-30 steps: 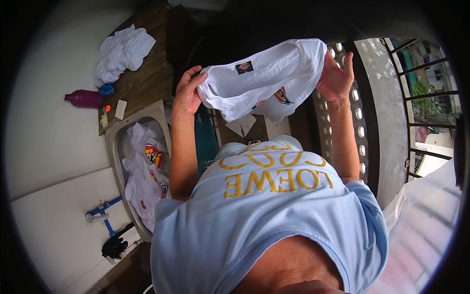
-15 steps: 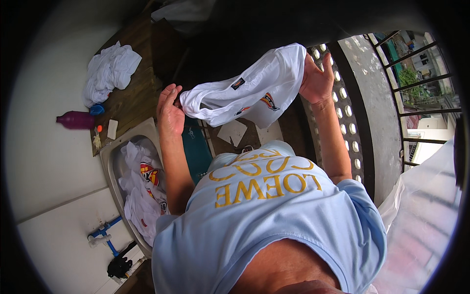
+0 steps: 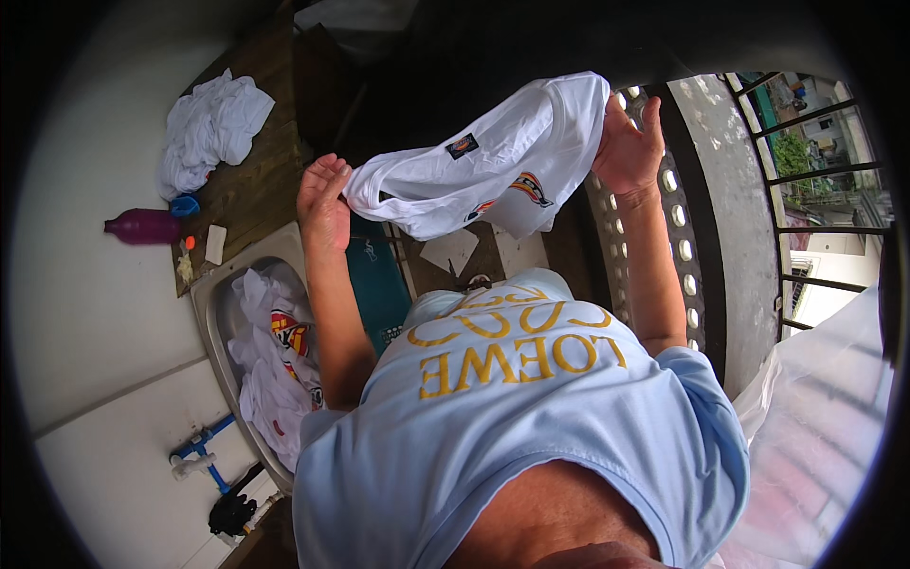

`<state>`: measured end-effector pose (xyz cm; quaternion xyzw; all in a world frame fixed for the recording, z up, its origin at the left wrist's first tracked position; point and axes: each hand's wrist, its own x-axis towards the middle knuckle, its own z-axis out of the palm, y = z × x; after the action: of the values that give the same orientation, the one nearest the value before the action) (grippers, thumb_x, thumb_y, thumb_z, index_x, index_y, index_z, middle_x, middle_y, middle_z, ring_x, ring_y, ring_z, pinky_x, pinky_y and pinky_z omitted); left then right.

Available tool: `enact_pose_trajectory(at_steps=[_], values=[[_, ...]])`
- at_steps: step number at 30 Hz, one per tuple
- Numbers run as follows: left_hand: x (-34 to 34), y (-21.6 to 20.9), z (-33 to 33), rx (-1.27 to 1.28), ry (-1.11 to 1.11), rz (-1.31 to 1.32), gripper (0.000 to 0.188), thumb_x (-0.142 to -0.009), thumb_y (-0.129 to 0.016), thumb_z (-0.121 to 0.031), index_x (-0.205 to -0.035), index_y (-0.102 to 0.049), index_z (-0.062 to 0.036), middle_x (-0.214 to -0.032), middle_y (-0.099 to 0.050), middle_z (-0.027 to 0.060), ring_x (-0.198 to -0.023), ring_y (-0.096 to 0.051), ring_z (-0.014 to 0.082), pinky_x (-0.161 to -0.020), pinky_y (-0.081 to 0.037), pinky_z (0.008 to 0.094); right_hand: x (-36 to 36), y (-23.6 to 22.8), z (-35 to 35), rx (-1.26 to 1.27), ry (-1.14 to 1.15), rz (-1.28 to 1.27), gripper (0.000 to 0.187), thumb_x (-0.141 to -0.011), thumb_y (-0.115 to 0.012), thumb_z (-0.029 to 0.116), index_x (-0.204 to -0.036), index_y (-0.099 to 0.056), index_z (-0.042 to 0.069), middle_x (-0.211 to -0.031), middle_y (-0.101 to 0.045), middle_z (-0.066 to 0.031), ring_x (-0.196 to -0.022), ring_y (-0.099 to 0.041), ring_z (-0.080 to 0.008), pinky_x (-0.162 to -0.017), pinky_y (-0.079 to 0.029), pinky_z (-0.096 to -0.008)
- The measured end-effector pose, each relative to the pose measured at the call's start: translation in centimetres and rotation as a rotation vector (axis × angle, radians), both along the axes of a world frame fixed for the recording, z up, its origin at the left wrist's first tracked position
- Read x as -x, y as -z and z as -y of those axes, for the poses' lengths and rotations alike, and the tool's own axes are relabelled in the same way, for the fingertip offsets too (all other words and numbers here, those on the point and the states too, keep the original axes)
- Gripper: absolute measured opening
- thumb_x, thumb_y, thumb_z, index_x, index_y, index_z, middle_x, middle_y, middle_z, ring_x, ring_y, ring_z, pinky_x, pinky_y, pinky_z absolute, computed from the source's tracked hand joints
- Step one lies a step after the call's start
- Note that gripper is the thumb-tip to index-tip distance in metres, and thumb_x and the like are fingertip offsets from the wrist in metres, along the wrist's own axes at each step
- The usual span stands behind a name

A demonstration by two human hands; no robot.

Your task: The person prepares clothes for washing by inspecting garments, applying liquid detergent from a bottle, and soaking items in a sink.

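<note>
A white T-shirt (image 3: 493, 156) hangs stretched in the air ahead of my chest, with a dark label inside and a coloured print on its side. At its left end, my left hand (image 3: 325, 204) pinches the bunched edge between closed fingers. My right hand (image 3: 629, 150) grips the other end, its thumb raised away from the cloth. The fingers of that hand are partly hidden by the shirt. Below my left hand, a steel sink (image 3: 204, 294) contains more white clothes (image 3: 265, 356) with red and yellow prints.
On the wooden counter (image 3: 227, 194) at the left lie a heap of white cloth (image 3: 216, 128), a purple bottle (image 3: 144, 227), a blue cap-like piece (image 3: 185, 206) and a pale bar (image 3: 215, 245). A perforated wall (image 3: 683, 249) and a barred window (image 3: 820, 175) stand at right. Blue pipes (image 3: 201, 444) run below the sink.
Both hands have risen slightly and moved a little farther apart, the left hand leftward and the right hand rightward. The shirt between them is lifted and stretched slightly wider.
</note>
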<state>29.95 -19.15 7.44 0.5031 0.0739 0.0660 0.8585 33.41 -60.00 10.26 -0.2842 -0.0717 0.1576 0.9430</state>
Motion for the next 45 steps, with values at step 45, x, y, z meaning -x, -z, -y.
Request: enact_pose_trajectory(at_steps=[45], values=[[2.9, -4.1, 6.0, -0.094, -0.018, -0.017, 0.029, -0.087, -0.069, -0.018, -0.108, -0.064, 0.0017, -0.107, -0.066, 0.0096, -0.099, -0.063, 0.0191, -0.088, -0.048, 0.0326, -0.1, -1.4, 6.5, -0.034, 0.11, -0.202, 0.099, -0.082, -0.053, 0.067, -0.132, -0.034, -0.017, -0.133, -0.048, -0.0284, -0.124, -0.047, -0.0377, -0.111, -0.027, -0.0492]])
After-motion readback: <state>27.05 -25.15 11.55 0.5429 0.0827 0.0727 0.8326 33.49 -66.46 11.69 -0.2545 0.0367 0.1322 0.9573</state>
